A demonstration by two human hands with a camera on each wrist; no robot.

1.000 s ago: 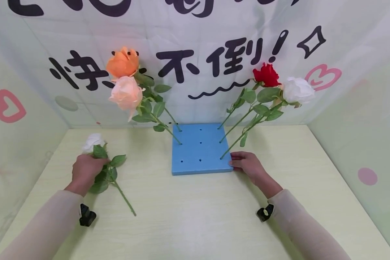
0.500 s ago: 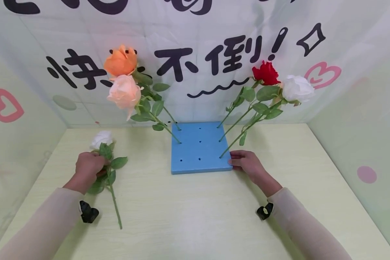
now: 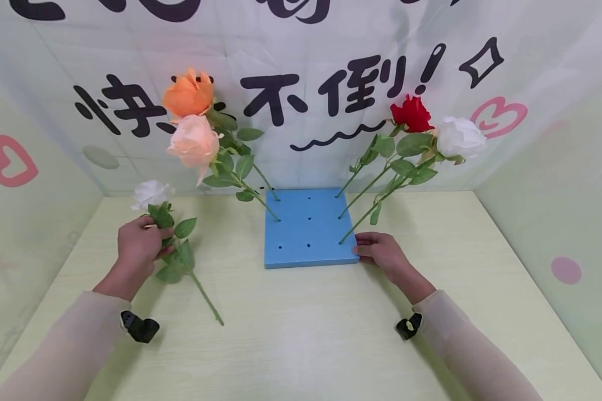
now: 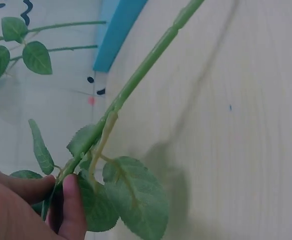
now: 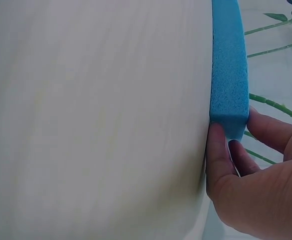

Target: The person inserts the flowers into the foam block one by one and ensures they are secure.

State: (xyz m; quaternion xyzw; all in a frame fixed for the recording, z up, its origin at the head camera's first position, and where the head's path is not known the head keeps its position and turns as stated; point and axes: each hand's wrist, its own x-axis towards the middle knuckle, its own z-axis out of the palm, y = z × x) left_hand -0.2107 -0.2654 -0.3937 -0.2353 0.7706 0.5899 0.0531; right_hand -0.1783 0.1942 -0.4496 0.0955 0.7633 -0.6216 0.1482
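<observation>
My left hand [image 3: 139,245] pinches the stem of a white rose [image 3: 153,195] just above the table at the left. In the left wrist view the bare green stem [image 4: 146,65] points up and to the right, away from the fingers, with leaves [image 4: 136,195] hanging beside them. My right hand [image 3: 383,256] grips the right edge of a blue foam board [image 3: 293,234], near its front corner. The right wrist view has its fingers [image 5: 218,155] around that corner of the foam [image 5: 229,75]. Several roses stand slanted in holes along the board's two sides.
On the board's left lean an orange rose [image 3: 189,94] and a pale pink rose [image 3: 195,142]. On its right lean a red rose [image 3: 411,114] and a white rose [image 3: 459,138]. A printed cloth wall [image 3: 291,161] rises behind the table [image 3: 291,334].
The white rose in my left hand has come up slightly; its stem end swung left, then back out to the right. My right hand has stayed on the board.
</observation>
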